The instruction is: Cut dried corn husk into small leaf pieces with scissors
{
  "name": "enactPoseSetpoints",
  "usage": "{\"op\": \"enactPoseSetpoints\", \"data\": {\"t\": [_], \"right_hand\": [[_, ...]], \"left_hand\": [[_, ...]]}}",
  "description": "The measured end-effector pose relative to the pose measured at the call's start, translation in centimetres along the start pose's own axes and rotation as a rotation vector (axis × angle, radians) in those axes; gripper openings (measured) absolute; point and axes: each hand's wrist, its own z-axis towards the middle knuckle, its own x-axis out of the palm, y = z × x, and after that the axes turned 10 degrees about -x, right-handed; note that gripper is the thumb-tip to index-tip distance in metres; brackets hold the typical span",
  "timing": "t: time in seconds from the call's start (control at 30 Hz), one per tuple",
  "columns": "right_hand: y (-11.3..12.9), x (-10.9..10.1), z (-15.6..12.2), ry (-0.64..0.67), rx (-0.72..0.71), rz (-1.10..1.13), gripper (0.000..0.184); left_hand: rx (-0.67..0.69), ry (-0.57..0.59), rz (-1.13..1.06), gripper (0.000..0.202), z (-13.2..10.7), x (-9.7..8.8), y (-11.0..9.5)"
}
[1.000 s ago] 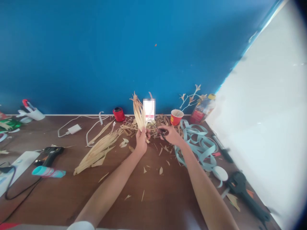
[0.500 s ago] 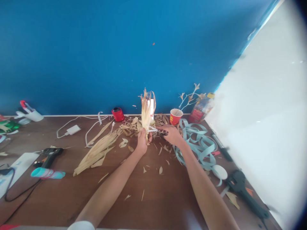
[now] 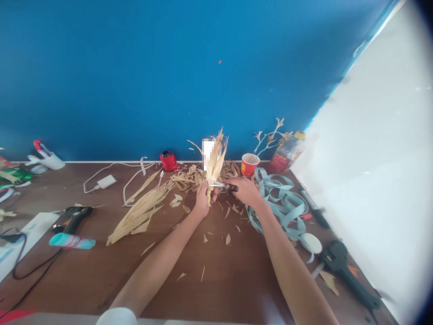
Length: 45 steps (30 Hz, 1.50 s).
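My left hand (image 3: 203, 198) is closed round the stalk end of a corn husk bundle (image 3: 215, 164), which stands upright with its dry leaves fanning out at the top. In my right hand (image 3: 246, 191) is a pair of scissors (image 3: 232, 187). Their silver blades point left and lie across the husks just above my left fingers. Whether the blades are fully closed I cannot tell. Behind the bundle, dried husk scraps (image 3: 189, 177) are heaped along the wall. A larger sheaf of corn husks (image 3: 138, 214) lies to the left of my left hand.
A red and yellow paper cup (image 3: 249, 165) and tangled pale blue ribbon (image 3: 279, 198) are on the right. Farther right lies a glue gun (image 3: 348, 271). Leftward are a white charger (image 3: 105, 182), a red round container (image 3: 168, 160), another glue gun (image 3: 76, 219) and a power strip (image 3: 30, 239).
The husk bundle has turned, and its leaves now spread wider and lean right. The scissors still lie across its base. The whole view has shifted slightly.
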Motion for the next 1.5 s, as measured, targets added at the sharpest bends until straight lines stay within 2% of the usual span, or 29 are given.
{"op": "enactPoseSetpoints", "data": {"t": [0.13,0.27,0.43,0.6,0.73,0.87,0.93,1.07,1.27,1.37,1.5], "right_hand": [[0.0,-0.1,-0.2,0.031,0.011,-0.13,0.051],[0.1,0.2,-0.2,0.05,-0.017,-0.097,0.039],[0.3,-0.1,-0.1,0.039,-0.003,0.059,0.034],[0.8,-1.1,0.0,-0.005,0.018,0.217,0.022],[1.1,-1.4,0.1,-0.04,0.056,0.374,0.022],[1.5,-1.6,0.1,0.02,0.049,0.653,0.025],[1.6,-1.6,0.1,0.042,0.061,0.71,0.024],[1.7,-1.5,0.1,0.075,0.093,0.692,0.026],[1.7,-1.0,0.3,0.107,0.103,0.685,0.026],[1.4,-0.8,0.3,0.077,0.128,0.651,0.025],[1.0,-0.6,0.2,-0.024,0.165,0.574,0.02]], "left_hand": [[0.003,-0.025,-0.023,0.045,0.2,-0.1,0.1],[0.015,-0.028,-0.063,0.043,0.3,0.0,0.0],[0.013,-0.041,-0.082,0.044,0.2,0.2,-0.1],[0.044,-0.023,0.088,0.037,0.0,0.0,0.1],[0.119,-0.042,0.172,0.032,-0.1,0.4,0.2],[0.197,0.009,0.148,0.037,0.0,0.7,0.2],[0.194,0.017,0.112,0.04,0.2,0.6,0.3],[0.177,-0.039,-0.009,0.041,1.0,0.0,0.6],[0.044,-0.092,-0.198,0.049,1.6,-0.7,0.2],[0.08,-0.115,-0.154,0.044,1.5,-0.8,0.4],[0.161,-0.173,0.047,0.031,1.4,-0.7,1.1]]}}
